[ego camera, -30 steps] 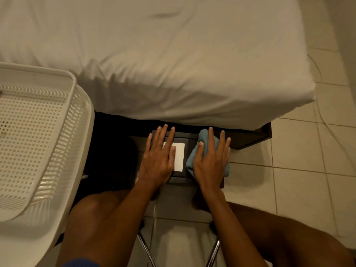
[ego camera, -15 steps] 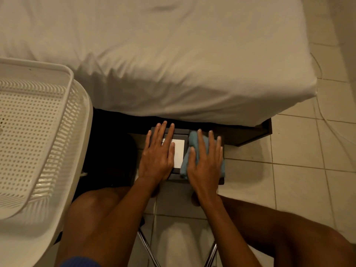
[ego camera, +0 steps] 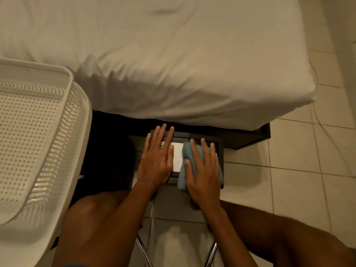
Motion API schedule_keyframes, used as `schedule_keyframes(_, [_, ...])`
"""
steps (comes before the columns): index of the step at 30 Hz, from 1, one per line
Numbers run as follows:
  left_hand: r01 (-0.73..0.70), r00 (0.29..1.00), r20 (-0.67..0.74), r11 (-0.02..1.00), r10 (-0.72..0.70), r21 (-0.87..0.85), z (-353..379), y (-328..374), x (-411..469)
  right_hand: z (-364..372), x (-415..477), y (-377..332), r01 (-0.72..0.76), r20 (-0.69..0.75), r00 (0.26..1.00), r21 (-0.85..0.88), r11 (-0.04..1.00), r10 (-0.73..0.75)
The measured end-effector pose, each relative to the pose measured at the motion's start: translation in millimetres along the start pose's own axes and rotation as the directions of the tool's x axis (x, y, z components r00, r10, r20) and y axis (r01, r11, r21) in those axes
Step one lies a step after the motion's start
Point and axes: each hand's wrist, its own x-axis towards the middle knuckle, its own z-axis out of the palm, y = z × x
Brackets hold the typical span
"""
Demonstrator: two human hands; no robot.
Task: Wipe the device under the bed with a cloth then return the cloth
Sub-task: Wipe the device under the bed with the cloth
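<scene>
A dark flat device [ego camera: 220, 151] with a white rectangle on its top lies on the floor, half under the bed [ego camera: 173, 64]. My left hand [ego camera: 157, 160] rests flat on the device's left part, fingers spread, holding nothing. My right hand [ego camera: 204, 170] presses a light blue cloth [ego camera: 185, 170] flat against the device's right part. The cloth covers the right edge of the white rectangle and hangs over the device's near edge.
A white perforated plastic basket [ego camera: 38, 141] stands at the left, beside my left knee. A dark bed frame corner [ego camera: 265, 133] juts out at the right. Tiled floor [ego camera: 298, 180] spreads to the right, with a thin cable [ego camera: 316, 110] on it. Chrome stool legs [ego camera: 142, 251] show below.
My right hand has slid the cloth leftward across the device, from its right edge toward the white rectangle. My left hand has stayed flat on the left part.
</scene>
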Motion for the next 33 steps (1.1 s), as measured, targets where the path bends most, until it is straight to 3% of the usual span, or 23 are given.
schedule_keyframes(1, [0.005,1.0,0.003,1.0,-0.005,-0.003,0.2,0.1,0.2,-2.7,-12.8,9.9,0.034,0.035,0.999,0.0,0.999,-0.034])
schedule_keyframes(3, [0.007,1.0,0.007,1.0,-0.007,0.0,0.1,0.0,-0.1,-6.7,-21.3,28.4,-0.037,0.023,0.999,0.008,0.999,0.037])
schedule_keyframes(6, [0.002,1.0,0.009,1.0,-0.002,-0.001,-0.8,0.7,0.6,-5.0,9.9,23.4,-0.174,-0.079,0.981,0.044,0.984,0.177])
schedule_keyframes(10, [0.001,1.0,0.02,1.0,-0.001,0.018,-0.5,-0.8,1.3,3.2,50.5,-5.4,-0.243,-0.188,0.951,0.025,0.97,0.244])
schedule_keyframes(15, [0.003,1.0,0.014,1.0,-0.003,0.017,0.9,-0.1,-1.1,1.0,-4.9,0.2,-0.031,0.027,0.999,0.036,0.999,0.03])
schedule_keyframes(20, [0.003,1.0,0.007,1.0,-0.003,-0.002,2.0,0.5,-0.8,5.0,3.2,-4.2,-0.06,0.013,0.998,-0.007,0.998,0.06])
schedule_keyframes(29, [-0.01,1.0,-0.001,1.0,0.01,0.013,0.1,-0.4,-0.8,-5.8,49.3,0.3,0.058,0.009,0.998,-0.075,0.995,-0.057])
schedule_keyframes(33, [-0.001,1.0,0.01,1.0,0.001,0.025,-0.6,-0.2,-0.6,-22.3,68.9,36.1,-0.123,-0.082,0.99,-0.064,0.99,0.118])
